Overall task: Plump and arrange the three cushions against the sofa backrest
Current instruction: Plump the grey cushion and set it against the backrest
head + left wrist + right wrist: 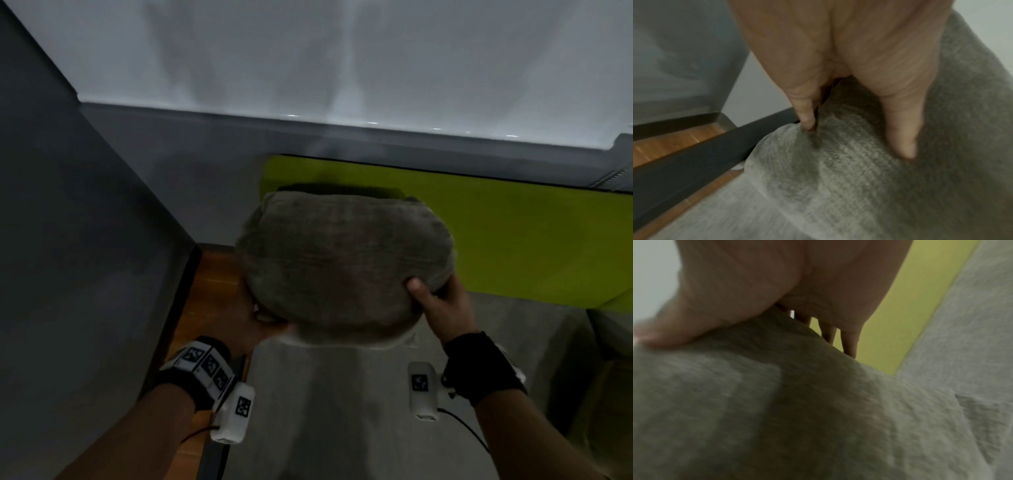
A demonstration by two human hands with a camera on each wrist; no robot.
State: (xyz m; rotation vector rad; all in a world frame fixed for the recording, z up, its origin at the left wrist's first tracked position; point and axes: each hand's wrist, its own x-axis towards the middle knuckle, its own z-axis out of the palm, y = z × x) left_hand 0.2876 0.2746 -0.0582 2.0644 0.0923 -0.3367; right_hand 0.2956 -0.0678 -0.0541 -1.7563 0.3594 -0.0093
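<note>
I hold one plump grey-brown cushion (342,263) up with both hands, in front of the lime-green sofa backrest (513,233). My left hand (267,318) grips its lower left edge; in the left wrist view, the thumb and a finger of the left hand (857,139) dig into the cushion (859,186). My right hand (428,291) grips the lower right side, thumb on the front and fingers behind. The right wrist view shows the same hold by the right hand (748,340) on the cushion (797,402). No other cushion shows clearly.
The grey sofa seat (325,411) lies below the cushion. A dark grey wall (85,274) stands close on the left, with a strip of wooden floor (212,291) and the sofa's black frame edge (694,162) between. A grey and green shape (609,359) sits at the right edge.
</note>
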